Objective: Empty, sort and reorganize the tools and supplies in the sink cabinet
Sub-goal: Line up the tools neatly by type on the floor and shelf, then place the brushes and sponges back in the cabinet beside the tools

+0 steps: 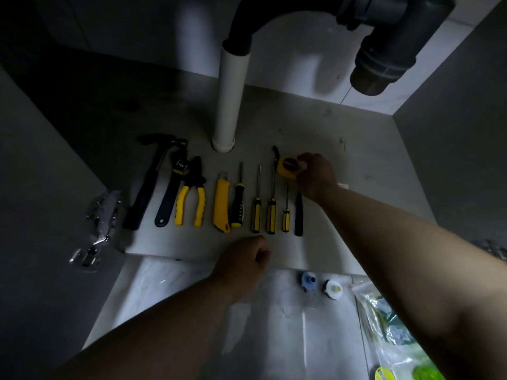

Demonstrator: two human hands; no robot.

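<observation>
Your right hand (315,176) has its fingers (303,163) curled round the yellow tape measure (286,167). It sits low on the cabinet floor (356,149), behind the right end of the tool row and just past the short screwdriver (286,215). It looks as if you are giving it its own spot there, since it is too squat to line up with the long handles.

The row itself reads as sorted by kind and size, with handles toward you for easy reach:
- hammer (148,182), adjustable wrench (170,187) and pliers (190,200) on the left
- then the yellow utility knife (221,204)
- then the larger screwdrivers (257,212)
- last, a slim black tool (299,215) too dark to name

All of them lie clear of the white drain pipe (230,100).

Your left hand (244,263) rests at the front edge of the cabinet floor, fingers tucked into a fist with nothing in it, probably to brace your lean.

Two small fittings (309,281) and a plastic bag (397,338) wait outside on the room floor, so the job is not finished.
</observation>
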